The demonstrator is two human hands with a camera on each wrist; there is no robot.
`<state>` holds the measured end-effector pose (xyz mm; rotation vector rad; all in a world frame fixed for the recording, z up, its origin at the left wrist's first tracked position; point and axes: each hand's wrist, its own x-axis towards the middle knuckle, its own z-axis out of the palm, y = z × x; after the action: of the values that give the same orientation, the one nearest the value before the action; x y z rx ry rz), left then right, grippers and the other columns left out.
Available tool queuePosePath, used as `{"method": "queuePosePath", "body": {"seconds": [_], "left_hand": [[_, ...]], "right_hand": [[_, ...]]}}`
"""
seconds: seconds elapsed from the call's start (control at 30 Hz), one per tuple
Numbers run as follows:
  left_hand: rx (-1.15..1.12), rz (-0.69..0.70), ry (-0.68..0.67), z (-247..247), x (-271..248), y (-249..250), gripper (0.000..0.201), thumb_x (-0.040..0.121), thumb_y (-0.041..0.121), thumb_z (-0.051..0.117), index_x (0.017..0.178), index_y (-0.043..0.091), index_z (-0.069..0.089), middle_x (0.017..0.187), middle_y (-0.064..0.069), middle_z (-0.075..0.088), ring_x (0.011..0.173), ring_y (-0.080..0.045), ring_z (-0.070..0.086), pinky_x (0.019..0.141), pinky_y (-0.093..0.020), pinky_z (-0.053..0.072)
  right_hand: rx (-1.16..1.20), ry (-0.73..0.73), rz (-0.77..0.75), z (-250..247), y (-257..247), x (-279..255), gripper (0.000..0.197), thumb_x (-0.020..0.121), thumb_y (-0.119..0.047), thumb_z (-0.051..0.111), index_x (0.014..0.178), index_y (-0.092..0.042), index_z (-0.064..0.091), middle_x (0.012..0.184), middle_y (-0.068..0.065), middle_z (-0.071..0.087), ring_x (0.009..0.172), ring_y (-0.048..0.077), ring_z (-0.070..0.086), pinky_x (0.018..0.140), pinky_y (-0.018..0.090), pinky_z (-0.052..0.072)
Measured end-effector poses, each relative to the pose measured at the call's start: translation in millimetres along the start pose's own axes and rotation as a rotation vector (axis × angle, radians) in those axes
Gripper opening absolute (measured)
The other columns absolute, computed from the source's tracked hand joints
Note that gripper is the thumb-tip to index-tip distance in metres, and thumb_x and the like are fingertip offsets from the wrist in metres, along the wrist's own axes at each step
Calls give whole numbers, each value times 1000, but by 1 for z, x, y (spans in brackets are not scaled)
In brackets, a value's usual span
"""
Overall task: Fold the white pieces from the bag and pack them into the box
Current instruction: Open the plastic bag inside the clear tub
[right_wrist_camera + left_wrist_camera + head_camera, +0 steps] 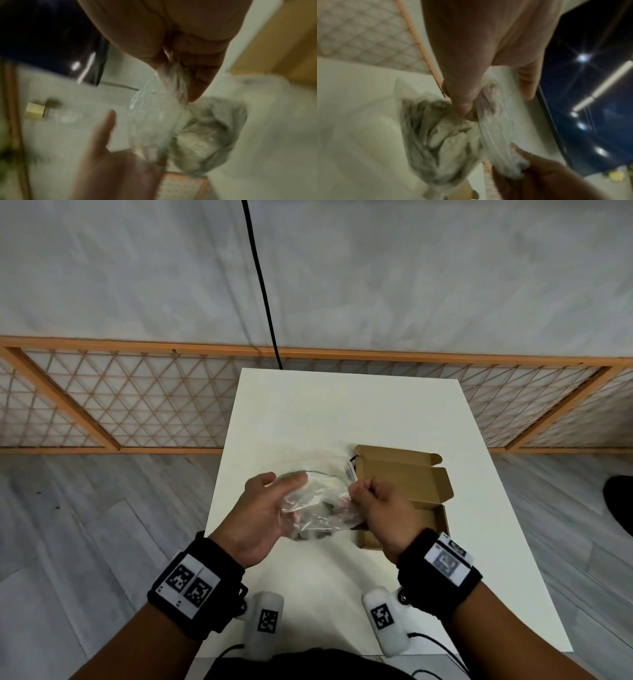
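A clear plastic bag (318, 508) hangs between both hands just above the white table (325, 412). Crumpled white pieces (440, 142) show through the plastic (197, 142), blurred in both wrist views. My left hand (291, 484) cups the bag's left side, thumb (464, 108) pressed on the plastic and fingers behind it. My right hand (359, 491) pinches the bag's right edge between its thumb and fingers (197, 75). An open brown cardboard box (404, 474) lies on the table right behind the right hand, lid flap raised; my hand hides most of its inside.
A small white item with a black cord (351, 470) lies against the box's left side. Two white marker-tagged cylinders (267, 621) (387, 621) stand at the table's near edge. A wooden lattice screen (137, 402) and a black cable (263, 292) are behind the table.
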<state>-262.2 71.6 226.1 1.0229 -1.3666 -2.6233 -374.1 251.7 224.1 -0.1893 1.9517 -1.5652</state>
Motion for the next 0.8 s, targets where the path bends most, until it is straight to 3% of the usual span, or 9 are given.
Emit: {"method": "queuePosePath", "body": {"seconds": [0.07, 0.17, 0.3, 0.37, 0.47, 0.57, 0.63, 0.73, 0.8], "left_hand": [[156, 90, 91, -2, 2, -6, 77, 74, 22, 89, 132, 19, 40, 104, -3, 64, 74, -13, 65, 64, -31, 51], [335, 129, 112, -2, 1, -9, 38, 83, 28, 83, 102, 15, 53, 88, -3, 62, 66, -15, 59, 71, -34, 50], [337, 115, 176, -1, 2, -5, 32, 93, 39, 72, 96, 8, 71, 91, -5, 71, 86, -20, 63, 85, -40, 50], [239, 24, 201, 0, 3, -1, 23, 98, 35, 68, 96, 12, 74, 88, 1, 72, 80, -15, 63, 81, -32, 49], [-25, -127, 177, 3, 5, 11, 18, 103, 31, 61, 96, 17, 70, 87, -1, 71, 79, -16, 68, 72, -30, 61], [-124, -157, 218, 6, 10, 15, 20, 106, 31, 55, 102, 16, 68, 89, -5, 75, 85, -21, 71, 76, -37, 62], [-127, -158, 248, 8, 11, 12, 25, 108, 32, 51, 100, 15, 67, 83, -6, 77, 78, -20, 74, 66, -36, 62], [-74, -154, 284, 13, 10, 7, 31, 110, 35, 46, 103, 13, 67, 84, -8, 77, 68, -23, 75, 61, -37, 61], [-71, -126, 299, 13, 12, 4, 32, 108, 36, 50, 110, 11, 69, 94, -9, 77, 74, -24, 73, 62, -38, 62]], "right_hand": [[358, -29, 182, 0, -5, 5, 15, 107, -14, 48, 99, -6, 58, 91, 20, 73, 73, 27, 72, 66, 40, 63], [741, -141, 300, -1, -15, 6, 25, 108, -16, 42, 114, 3, 58, 96, 23, 74, 75, 30, 75, 62, 41, 64], [911, -286, 307, -1, -21, 6, 42, 109, -31, 42, 117, 5, 62, 113, 26, 72, 95, 34, 75, 76, 46, 62], [807, -344, 188, 0, -21, 6, 33, 99, -25, 63, 118, 1, 55, 112, 25, 68, 91, 33, 71, 79, 45, 61], [514, -224, 68, -2, -4, 8, 47, 78, -3, 75, 112, -11, 44, 87, 13, 64, 64, 24, 62, 59, 34, 54], [-59, -142, -72, -2, 10, 7, 16, 93, -19, 72, 101, -13, 60, 73, -3, 67, 67, 17, 62, 64, 35, 51], [-324, -72, -120, -3, 16, 8, 14, 99, -29, 65, 89, -19, 65, 71, -5, 67, 65, 13, 62, 64, 35, 53], [-503, 34, -243, -3, 15, 10, 25, 101, -30, 60, 80, -19, 68, 71, -2, 66, 59, 11, 58, 57, 26, 45], [-444, 48, -180, -2, 13, 13, 27, 103, -28, 56, 81, -17, 68, 72, -2, 65, 63, 14, 57, 60, 28, 45]]}}
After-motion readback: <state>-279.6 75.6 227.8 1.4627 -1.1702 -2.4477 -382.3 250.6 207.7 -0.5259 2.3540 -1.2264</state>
